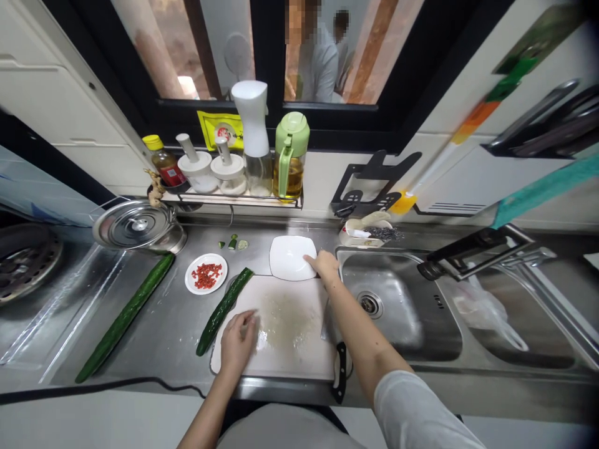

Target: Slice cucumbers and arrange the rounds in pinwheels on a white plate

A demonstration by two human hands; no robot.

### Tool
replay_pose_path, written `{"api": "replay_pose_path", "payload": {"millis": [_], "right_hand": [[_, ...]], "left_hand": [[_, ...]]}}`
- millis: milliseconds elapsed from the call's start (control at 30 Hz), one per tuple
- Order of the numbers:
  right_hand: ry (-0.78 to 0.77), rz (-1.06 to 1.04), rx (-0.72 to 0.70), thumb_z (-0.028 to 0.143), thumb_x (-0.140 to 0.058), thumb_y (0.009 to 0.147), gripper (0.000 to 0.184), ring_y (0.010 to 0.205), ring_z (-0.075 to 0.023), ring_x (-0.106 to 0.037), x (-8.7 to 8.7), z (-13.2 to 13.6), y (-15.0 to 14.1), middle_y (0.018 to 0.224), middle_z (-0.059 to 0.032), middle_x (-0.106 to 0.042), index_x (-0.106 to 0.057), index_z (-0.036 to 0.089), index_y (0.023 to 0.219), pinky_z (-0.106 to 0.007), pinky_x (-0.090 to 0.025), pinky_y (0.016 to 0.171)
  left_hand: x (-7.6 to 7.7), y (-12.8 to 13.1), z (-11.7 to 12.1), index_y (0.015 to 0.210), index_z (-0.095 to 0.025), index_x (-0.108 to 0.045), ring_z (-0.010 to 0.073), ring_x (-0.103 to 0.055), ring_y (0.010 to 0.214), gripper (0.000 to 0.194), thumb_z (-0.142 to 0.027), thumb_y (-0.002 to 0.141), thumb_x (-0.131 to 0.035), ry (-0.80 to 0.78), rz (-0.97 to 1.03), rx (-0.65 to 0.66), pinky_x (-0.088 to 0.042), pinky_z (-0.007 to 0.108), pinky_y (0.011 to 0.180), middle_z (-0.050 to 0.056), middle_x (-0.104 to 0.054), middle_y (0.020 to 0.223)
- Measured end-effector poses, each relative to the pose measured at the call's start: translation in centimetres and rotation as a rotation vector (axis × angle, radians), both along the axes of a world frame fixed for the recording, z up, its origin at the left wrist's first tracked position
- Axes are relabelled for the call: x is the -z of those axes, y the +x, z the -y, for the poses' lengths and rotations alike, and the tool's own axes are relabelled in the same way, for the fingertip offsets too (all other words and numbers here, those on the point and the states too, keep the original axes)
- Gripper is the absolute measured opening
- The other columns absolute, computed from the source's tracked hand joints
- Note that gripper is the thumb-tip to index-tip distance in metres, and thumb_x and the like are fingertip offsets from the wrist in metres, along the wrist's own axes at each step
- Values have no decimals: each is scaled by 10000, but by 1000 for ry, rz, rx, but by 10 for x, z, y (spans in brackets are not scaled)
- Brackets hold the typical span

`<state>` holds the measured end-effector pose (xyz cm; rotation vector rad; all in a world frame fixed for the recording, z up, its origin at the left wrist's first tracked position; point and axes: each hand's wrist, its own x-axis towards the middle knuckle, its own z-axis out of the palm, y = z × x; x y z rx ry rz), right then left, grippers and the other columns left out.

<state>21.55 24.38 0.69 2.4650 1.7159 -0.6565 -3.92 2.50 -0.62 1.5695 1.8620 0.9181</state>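
Observation:
My left hand (238, 340) lies flat and open on the left part of a white cutting board (290, 349), beside a cucumber (223, 310) that rests on the board's left edge. My right hand (322, 264) reaches to the far edge of the board and grips the rim of an empty white square plate (290, 255). The middle of the board is wet with pale residue. A knife (339, 368) lies under my right forearm, handle toward me.
A long cucumber (126, 315) lies on the steel counter at left, near a small plate of chopped red chilli (206, 273) and cucumber ends (233, 243). A pot lid (135, 226), a condiment rack (234, 168), a sink (397, 305) and a faucet (477, 249) surround the board.

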Motion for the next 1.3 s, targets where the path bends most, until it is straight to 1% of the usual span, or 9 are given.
{"api": "replay_pose_path", "payload": {"millis": [100, 233, 333, 433, 567, 700, 867, 1100, 1300], "right_hand": [[96, -25, 16, 628, -453, 861, 592, 1039, -265, -613, -11, 27, 11, 1075, -157, -670, -571, 158, 1202, -318, -429, 809], [137, -69, 32, 517, -408, 917, 399, 928, -217, -634, -17, 97, 33, 919, -68, -691, -591, 218, 1109, -267, -391, 706], [111, -69, 58, 479, -433, 911, 321, 831, -199, -637, -13, 163, 47, 853, -45, -681, -591, 219, 1015, -254, -347, 633], [-8, -30, 103, 491, -440, 902, 320, 797, -217, -642, -6, 219, 54, 824, -50, -676, -562, 208, 991, -262, -321, 592], [-64, -34, 123, 526, -461, 885, 376, 803, -229, -654, 1, 263, 57, 813, -67, -677, -523, 187, 1034, -267, -343, 610], [-58, -66, 119, 606, -468, 851, 455, 848, -246, -659, 4, 274, 53, 818, -83, -681, -531, 185, 1013, -274, -375, 643], [-73, -49, 131, 650, -469, 821, 505, 887, -262, -654, 7, 268, 43, 864, -101, -689, -565, 189, 1002, -290, -397, 654], [-137, -9, 125, 645, -481, 800, 525, 946, -285, -644, 5, 256, 39, 925, -137, -691, -611, 176, 996, -313, -422, 680], [-140, -2, 109, 554, -523, 780, 413, 888, -264, -642, 7, 258, 45, 876, -121, -684, -625, 186, 935, -285, -383, 639]], "left_hand": [[3, 9, -6, 1027, -201, -650, 180, -606, 813, 310, -412, 881, -475, 65, 17, -115, -500, 321, 771, 60, -632, 895], [7, 23, -16, 1022, -187, -633, 165, -568, 801, 280, -380, 876, -494, 147, 37, -209, -479, 297, 740, 57, -584, 914], [7, 29, -23, 1023, -183, -626, 194, -554, 913, 256, -348, 873, -502, 190, -16, -235, -458, 332, 814, 81, -577, 985], [5, 26, -30, 1054, -187, -626, 244, -516, 1055, 254, -312, 861, -520, 177, -149, -246, -400, 408, 931, 102, -566, 1070], [2, 6, -38, 1160, -213, -601, 287, -475, 1121, 330, -280, 843, -539, 79, -348, -216, -343, 472, 973, 114, -533, 1189], [3, -18, -43, 1263, -225, -534, 321, -432, 1186, 444, -301, 827, -558, -11, -490, -179, -325, 494, 988, 133, -481, 1287], [6, -38, -49, 1355, -244, -442, 322, -442, 1190, 556, -353, 823, -562, -116, -580, -94, -332, 494, 986, 141, -472, 1305], [7, -42, -61, 1402, -251, -387, 322, -491, 1155, 590, -404, 850, -526, -186, -661, -8, -354, 486, 958, 147, -527, 1262], [10, -44, -63, 1413, -244, -391, 305, -544, 1065, 541, -327, 885, -477, -175, -711, 21, -409, 441, 905, 139, -592, 1143]]}}
